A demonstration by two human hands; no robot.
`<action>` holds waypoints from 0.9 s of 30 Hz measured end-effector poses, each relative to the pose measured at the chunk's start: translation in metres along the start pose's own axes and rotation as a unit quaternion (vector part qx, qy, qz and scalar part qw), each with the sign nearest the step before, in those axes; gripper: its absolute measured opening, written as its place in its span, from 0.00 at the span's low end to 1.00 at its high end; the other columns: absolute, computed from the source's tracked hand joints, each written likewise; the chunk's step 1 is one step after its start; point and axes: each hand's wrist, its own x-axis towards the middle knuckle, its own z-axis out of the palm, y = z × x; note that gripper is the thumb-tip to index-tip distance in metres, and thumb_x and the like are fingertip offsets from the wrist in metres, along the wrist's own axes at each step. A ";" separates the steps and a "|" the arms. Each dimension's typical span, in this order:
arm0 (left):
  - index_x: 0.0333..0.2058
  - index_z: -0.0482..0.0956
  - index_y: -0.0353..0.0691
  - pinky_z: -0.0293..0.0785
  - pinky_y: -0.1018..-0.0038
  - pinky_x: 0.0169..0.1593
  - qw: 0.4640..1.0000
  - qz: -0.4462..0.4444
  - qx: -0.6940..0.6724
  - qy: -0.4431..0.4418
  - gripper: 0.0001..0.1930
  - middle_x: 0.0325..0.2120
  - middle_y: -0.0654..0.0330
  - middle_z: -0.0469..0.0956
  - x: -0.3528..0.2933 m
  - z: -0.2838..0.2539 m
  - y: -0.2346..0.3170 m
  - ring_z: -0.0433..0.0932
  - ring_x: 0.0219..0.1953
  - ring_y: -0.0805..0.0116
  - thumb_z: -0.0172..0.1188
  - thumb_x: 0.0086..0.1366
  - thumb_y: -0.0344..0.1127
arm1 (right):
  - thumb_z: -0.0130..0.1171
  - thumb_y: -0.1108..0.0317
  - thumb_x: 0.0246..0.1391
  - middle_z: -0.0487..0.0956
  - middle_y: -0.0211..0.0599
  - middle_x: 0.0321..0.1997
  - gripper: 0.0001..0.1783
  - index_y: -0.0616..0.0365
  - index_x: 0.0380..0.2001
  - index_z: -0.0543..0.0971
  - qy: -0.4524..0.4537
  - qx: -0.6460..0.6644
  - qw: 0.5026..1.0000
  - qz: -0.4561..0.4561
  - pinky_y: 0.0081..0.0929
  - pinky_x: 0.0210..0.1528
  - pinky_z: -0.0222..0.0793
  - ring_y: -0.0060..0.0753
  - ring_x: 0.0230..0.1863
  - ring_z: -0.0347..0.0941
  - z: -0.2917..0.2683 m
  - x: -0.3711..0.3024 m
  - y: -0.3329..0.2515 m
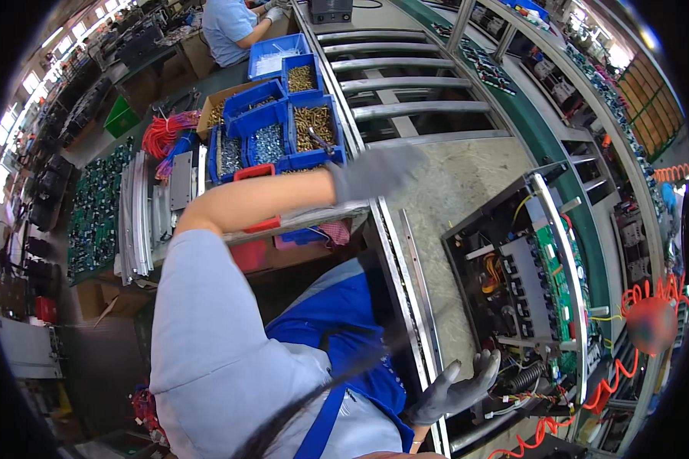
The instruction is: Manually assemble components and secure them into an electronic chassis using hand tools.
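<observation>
My left hand (pixel 377 177), in a grey glove, is held out over the rail beside the parts bins; motion smears its fingers, so I cannot tell whether it grips anything. My right hand (pixel 453 392), also gloved, has its fingers apart with nothing visible in them. It is close to the lower corner of an open equipment chassis (pixel 528 283). Inside that chassis are a green circuit board (pixel 553 268), black components and loose wires, and a silver bar (pixel 563 260) runs along its side. A blue bin of brass-coloured fasteners (pixel 311 126) lies just beyond my left hand.
More blue bins hold silver screws (pixel 266 145) and white parts (pixel 274 60). Circuit boards (pixel 96 206) and metal strips (pixel 135 214) lie at left. A roller conveyor (pixel 413 88) runs away from me. Red coiled hoses (pixel 616 390) hang at right. Another person (pixel 228 30) works at the far bench.
</observation>
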 end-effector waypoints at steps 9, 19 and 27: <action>0.51 0.72 0.38 0.72 0.60 0.53 0.912 -0.346 0.056 -0.211 0.27 0.48 0.45 0.75 -0.028 -0.043 -0.184 0.75 0.51 0.49 0.61 0.54 0.44 | 0.52 0.64 0.59 0.66 0.53 0.60 0.30 0.68 0.61 0.62 -0.088 0.029 0.995 0.033 0.39 0.57 0.66 0.46 0.56 0.68 0.042 0.022 -0.011; 0.44 0.77 0.42 0.75 0.60 0.49 0.848 -0.265 0.234 -0.395 0.22 0.41 0.49 0.79 -0.021 -0.042 -0.185 0.78 0.46 0.49 0.63 0.46 0.34 | 0.53 0.62 0.58 0.66 0.52 0.59 0.31 0.69 0.60 0.63 -0.068 0.008 0.995 0.068 0.38 0.58 0.65 0.45 0.56 0.67 0.034 0.016 -0.005; 0.31 0.83 0.38 0.76 0.64 0.41 0.940 -0.200 0.159 -0.225 0.08 0.27 0.51 0.81 -0.035 -0.062 -0.211 0.82 0.33 0.58 0.57 0.54 0.30 | 0.52 0.66 0.56 0.67 0.52 0.59 0.30 0.70 0.60 0.64 -0.052 -0.005 0.997 0.060 0.37 0.59 0.64 0.44 0.56 0.68 0.022 0.012 0.006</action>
